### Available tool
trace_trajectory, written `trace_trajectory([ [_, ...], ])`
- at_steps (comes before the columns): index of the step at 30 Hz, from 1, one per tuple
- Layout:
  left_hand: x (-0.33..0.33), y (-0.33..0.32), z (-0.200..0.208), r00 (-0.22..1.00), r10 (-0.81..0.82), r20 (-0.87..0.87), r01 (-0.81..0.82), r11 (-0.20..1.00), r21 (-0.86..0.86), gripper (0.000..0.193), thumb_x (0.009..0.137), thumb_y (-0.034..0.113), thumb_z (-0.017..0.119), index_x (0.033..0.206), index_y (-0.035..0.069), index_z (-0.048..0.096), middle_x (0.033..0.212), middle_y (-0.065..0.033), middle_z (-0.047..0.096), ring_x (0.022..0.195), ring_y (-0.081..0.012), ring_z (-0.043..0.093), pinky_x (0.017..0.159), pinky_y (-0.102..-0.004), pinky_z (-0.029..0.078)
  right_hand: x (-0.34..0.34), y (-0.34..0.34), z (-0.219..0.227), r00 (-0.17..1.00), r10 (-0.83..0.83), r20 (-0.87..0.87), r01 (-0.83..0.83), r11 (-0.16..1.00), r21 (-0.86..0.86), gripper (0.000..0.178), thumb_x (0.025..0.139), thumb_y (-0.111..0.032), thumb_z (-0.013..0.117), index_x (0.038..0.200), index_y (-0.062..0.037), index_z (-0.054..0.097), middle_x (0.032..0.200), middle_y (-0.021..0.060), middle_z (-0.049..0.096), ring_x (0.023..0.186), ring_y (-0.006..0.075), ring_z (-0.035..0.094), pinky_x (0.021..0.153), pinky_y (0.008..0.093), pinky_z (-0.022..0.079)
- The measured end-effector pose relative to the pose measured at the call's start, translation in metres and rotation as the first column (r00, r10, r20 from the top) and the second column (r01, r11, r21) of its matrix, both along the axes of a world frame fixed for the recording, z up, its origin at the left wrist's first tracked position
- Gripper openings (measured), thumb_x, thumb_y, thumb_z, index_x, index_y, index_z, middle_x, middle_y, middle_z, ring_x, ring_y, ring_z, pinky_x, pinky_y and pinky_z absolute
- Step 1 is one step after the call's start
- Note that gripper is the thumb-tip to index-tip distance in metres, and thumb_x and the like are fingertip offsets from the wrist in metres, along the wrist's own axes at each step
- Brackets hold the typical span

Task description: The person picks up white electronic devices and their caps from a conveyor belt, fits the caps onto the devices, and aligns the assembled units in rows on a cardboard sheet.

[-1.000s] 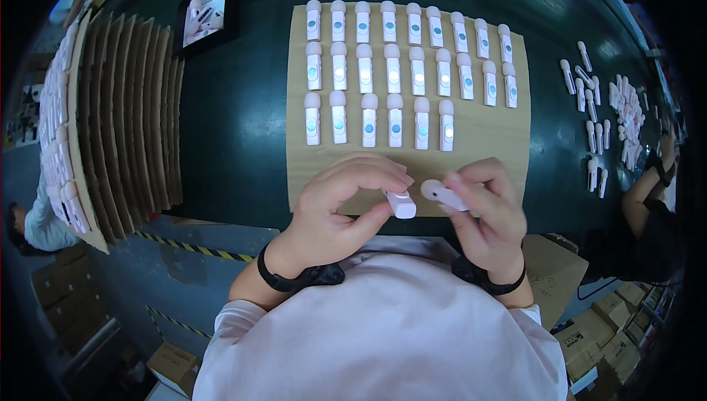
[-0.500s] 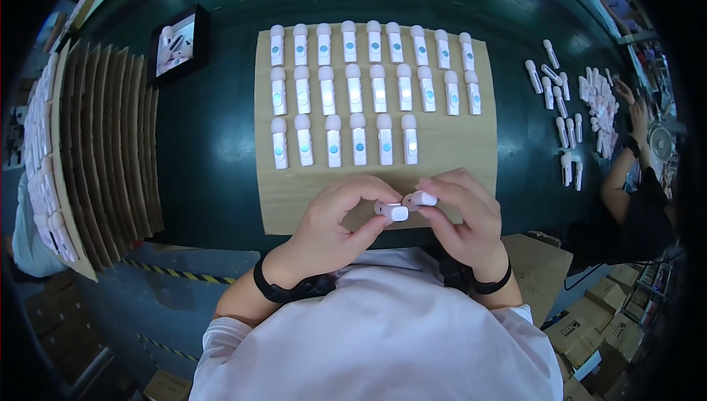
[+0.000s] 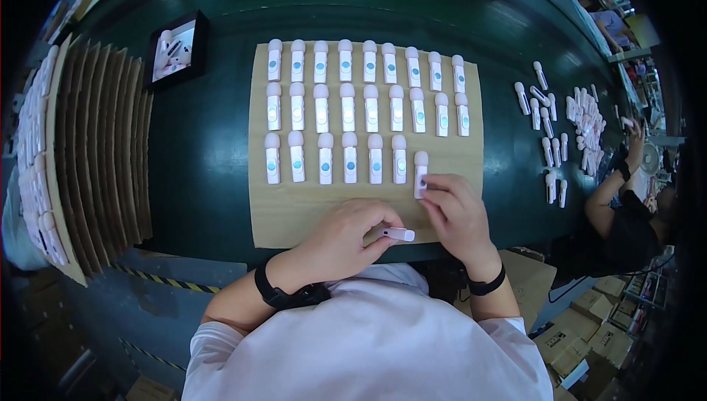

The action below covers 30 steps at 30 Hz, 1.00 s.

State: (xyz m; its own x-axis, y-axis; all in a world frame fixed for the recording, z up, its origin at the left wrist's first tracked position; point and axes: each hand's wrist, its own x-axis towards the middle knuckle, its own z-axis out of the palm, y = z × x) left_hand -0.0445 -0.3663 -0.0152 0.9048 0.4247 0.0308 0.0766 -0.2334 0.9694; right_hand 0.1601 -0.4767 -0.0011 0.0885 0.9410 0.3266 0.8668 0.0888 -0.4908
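My right hand (image 3: 456, 209) pinches the lower part of a small white wand-shaped device (image 3: 420, 165) with a rounded pale head. That device lies on a brown cardboard sheet (image 3: 309, 213), at the right end of the lowest row. Closer to my body, my left hand (image 3: 352, 235) grips another such device (image 3: 398, 234), its squared end pointing right and its head hidden by the fingers. Rows of matching devices (image 3: 345, 108) lie on the sheet with heads pointing away from me, most showing a round blue or whitish spot.
Upright cardboard sheets (image 3: 107, 158) stand stacked at the left, with more devices (image 3: 44, 158) on the outermost one. A black box (image 3: 179, 49) sits at the far left. Loose devices (image 3: 585, 125) are piled at the right, near a co-worker's arm (image 3: 615, 180). Cartons (image 3: 589, 312) fill the lower right.
My right hand has moved away from my left and set its device down at the end of the lowest row. My left hand still holds its device. The view has shifted slightly.
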Motion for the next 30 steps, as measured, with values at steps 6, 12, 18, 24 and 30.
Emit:
trace_trajectory([
  [6,0.001,0.0,0.0,1.0,0.011,0.022,-0.012,1.0,0.024,0.017,0.083,0.001,0.072,0.097,0.007,0.065,0.091,-0.0056,0.065,0.084,-0.0231,0.062,0.077,-0.0349,0.049,-0.002,0.004,-0.006,0.999,-0.03,0.021,0.03,0.999,-0.043,0.021,0.078,0.006,0.071,0.098,-0.001,0.066,0.112,0.0129,0.063,0.091,0.0295,0.065,0.077,0.0368,0.054],
  [12,0.0,-0.001,-0.001,1.0,-0.003,0.023,0.003,1.0,0.01,0.017,0.083,0.002,0.072,0.096,0.007,0.064,0.089,-0.0057,0.064,0.081,-0.0233,0.061,0.076,-0.0354,0.048,0.001,0.015,-0.008,0.997,-0.047,0.057,0.046,0.999,0.008,0.023,0.078,0.003,0.071,0.1,-0.0024,0.067,0.111,0.0116,0.064,0.09,0.0286,0.064,0.076,0.0365,0.054],
  [18,-0.001,0.0,-0.001,1.0,0.007,0.012,-0.007,1.0,-0.006,0.017,0.082,0.003,0.072,0.097,0.007,0.064,0.09,-0.0058,0.065,0.082,-0.0238,0.061,0.076,-0.0357,0.048,-0.005,0.0,0.012,0.987,0.009,-0.159,-0.019,0.998,-0.062,0.03,0.078,-0.002,0.075,0.106,-0.0032,0.066,0.117,0.0138,0.063,0.094,0.0298,0.065,0.08,0.036,0.052],
  [24,-0.001,-0.001,-0.003,1.0,0.008,0.009,-0.008,1.0,0.025,0.021,0.083,0.005,0.073,0.101,0.007,0.063,0.095,-0.0069,0.066,0.089,-0.026,0.062,0.08,-0.0365,0.049,-0.015,-0.008,0.019,0.896,0.215,-0.39,-0.245,0.969,-0.029,0.027,0.081,-0.003,0.073,0.107,-0.0032,0.065,0.114,0.0146,0.065,0.096,0.0289,0.065,0.082,0.0349,0.051],
  [30,-0.001,0.0,-0.001,0.999,0.023,0.036,-0.022,0.999,-0.035,0.024,0.084,0.008,0.074,0.105,0.007,0.063,0.102,-0.0079,0.066,0.096,-0.0272,0.063,0.084,-0.0366,0.05,-0.004,-0.015,0.024,0.81,0.11,-0.576,-0.192,0.978,-0.085,0.019,0.084,0.0,0.07,0.102,-0.0016,0.064,0.106,0.0146,0.068,0.096,0.0263,0.066,0.084,0.0335,0.051],
])
